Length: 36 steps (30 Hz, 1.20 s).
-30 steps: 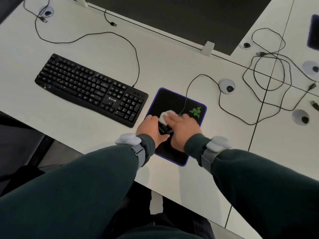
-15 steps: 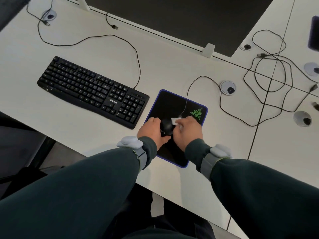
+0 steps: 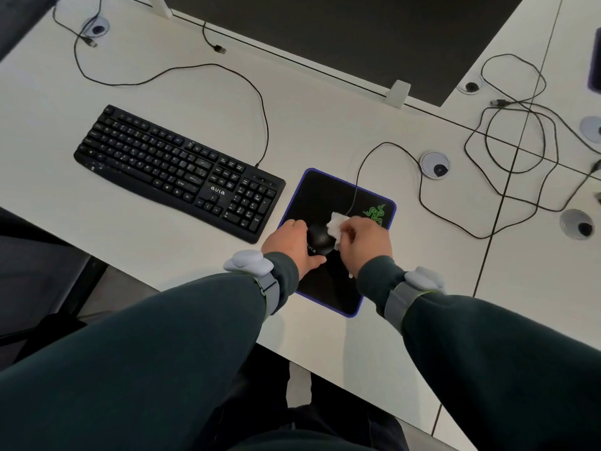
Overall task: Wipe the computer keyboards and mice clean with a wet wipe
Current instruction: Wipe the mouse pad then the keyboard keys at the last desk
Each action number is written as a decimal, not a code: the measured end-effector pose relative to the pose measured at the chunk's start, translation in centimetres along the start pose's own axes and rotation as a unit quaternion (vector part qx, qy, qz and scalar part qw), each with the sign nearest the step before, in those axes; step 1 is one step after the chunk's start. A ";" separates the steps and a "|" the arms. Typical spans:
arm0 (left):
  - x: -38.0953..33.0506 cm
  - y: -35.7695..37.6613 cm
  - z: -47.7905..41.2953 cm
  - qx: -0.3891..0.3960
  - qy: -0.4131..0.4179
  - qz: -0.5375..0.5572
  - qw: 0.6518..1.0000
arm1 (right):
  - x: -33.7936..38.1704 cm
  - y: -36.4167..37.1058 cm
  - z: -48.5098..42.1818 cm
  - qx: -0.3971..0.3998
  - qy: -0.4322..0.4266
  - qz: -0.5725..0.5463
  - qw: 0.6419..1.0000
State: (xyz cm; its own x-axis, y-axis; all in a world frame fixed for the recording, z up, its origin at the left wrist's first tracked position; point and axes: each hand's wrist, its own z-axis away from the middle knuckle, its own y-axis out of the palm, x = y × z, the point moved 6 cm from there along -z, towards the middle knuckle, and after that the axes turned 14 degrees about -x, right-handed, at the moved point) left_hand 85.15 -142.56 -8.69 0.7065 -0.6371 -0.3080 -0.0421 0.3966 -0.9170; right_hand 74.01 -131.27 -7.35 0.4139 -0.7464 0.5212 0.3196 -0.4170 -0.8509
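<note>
A black wired mouse (image 3: pixel 319 239) sits on a black mouse pad (image 3: pixel 328 193) with a purple border and green logo. My left hand (image 3: pixel 291 244) grips the mouse from its left side. My right hand (image 3: pixel 366 237) holds a crumpled white wet wipe (image 3: pixel 336 224) against the mouse's right front side. A black full-size keyboard (image 3: pixel 175 170) lies to the left of the pad on the white desk, untouched.
The white desk (image 3: pixel 97 222) carries loose black cables (image 3: pixel 517 151) at the right and round grey cable grommets (image 3: pixel 434 165). A dark monitor panel (image 3: pixel 325 30) stands at the back. The desk's front edge runs just under my forearms.
My right hand slid the wipe from the top of the mouse down to its right side and front. My left hand kept its grip on the mouse.
</note>
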 end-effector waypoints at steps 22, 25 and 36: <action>1.0 -0.1 0.0 -0.031 -0.016 0.039 0.999 | -2.6 2.6 6.0 0.094 -0.084 0.233 0.964; 1.2 -0.3 -0.3 -0.047 -0.048 0.054 0.996 | 0.1 3.4 8.0 0.124 -0.263 0.231 0.929; 0.8 0.1 0.2 -0.031 -0.044 0.036 0.998 | -0.4 0.9 3.0 0.124 -0.107 0.182 0.970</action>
State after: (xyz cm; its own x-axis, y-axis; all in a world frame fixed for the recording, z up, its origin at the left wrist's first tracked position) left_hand 85.88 -142.87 -8.93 0.7597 -0.5468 -0.3519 -0.1363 0.3953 -0.9084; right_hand 76.68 -129.78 -8.11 0.6972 -0.6840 0.2144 0.3041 0.0114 -0.9526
